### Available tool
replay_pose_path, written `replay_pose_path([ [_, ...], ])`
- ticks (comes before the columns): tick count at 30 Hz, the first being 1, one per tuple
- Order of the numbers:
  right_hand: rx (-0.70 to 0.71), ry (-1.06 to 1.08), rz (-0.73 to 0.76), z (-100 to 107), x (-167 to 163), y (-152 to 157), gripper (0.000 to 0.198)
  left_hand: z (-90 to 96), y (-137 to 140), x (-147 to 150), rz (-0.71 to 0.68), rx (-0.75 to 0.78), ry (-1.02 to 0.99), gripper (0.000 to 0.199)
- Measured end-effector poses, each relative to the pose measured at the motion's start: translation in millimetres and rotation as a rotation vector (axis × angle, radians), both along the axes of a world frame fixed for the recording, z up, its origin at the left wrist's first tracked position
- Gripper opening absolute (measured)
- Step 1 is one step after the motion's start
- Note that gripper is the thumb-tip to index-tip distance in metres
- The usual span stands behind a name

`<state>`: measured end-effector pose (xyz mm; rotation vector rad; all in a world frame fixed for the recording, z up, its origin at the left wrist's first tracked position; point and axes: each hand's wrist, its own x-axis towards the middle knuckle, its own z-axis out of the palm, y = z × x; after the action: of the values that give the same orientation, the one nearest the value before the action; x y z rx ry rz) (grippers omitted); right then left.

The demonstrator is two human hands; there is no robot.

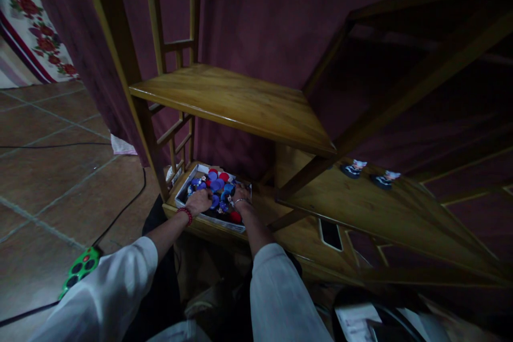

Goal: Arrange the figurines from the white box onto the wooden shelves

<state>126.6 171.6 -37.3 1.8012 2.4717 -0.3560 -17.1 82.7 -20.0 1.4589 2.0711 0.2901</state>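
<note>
Figurines [225, 206] with rounded blue, purple and red parts lie heaped in a shallow, white-rimmed box [222, 222] in front of you, and the box sits on the bottom board at the left end of a wooden shelf unit [232, 99]. Your left hand [199, 201] reaches over the box's near left edge, its fingers bent down toward the heap; whether they are closed on a piece, you cannot tell from this view. Your right hand [242, 195] reaches in at the box's right end, fingers pointing down beside the blue pieces, and its grip is hidden too. You wear a red beaded bracelet [185, 215] on the left wrist and a thin pale band [241, 201] on the right. To your right, two small figures on dark bases [353, 169] stand on a higher board, and a dark-screened phone-like object [331, 234] lies on the board below. Behind the unit hangs a purple-red curtain [256, 26]; on the tiled floor [48, 187] at your left lies a green power strip [82, 267].
</note>
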Motion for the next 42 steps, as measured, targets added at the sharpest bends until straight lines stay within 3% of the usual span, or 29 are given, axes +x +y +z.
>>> replay_pose_path([
  [9,-0.027,-0.007,-0.072,-4.7,0.1,4.0,0.042,-2.3,0.4,-0.3,-0.011,0.026,0.0,0.028],
  [15,0.016,-0.039,-0.024,-6.7,-1.1,3.9,0.046,-0.6,-0.8,0.2,-0.021,0.023,0.004,0.028],
  [22,-0.028,-0.045,-0.024,-2.1,-0.6,3.7,0.049,-2.0,0.1,-1.0,-0.017,0.02,0.006,0.027],
  [42,0.001,-0.016,-0.018,-4.0,-0.7,1.0,0.036,0.4,-2.6,0.6,-0.038,0.025,0.037,0.029],
])
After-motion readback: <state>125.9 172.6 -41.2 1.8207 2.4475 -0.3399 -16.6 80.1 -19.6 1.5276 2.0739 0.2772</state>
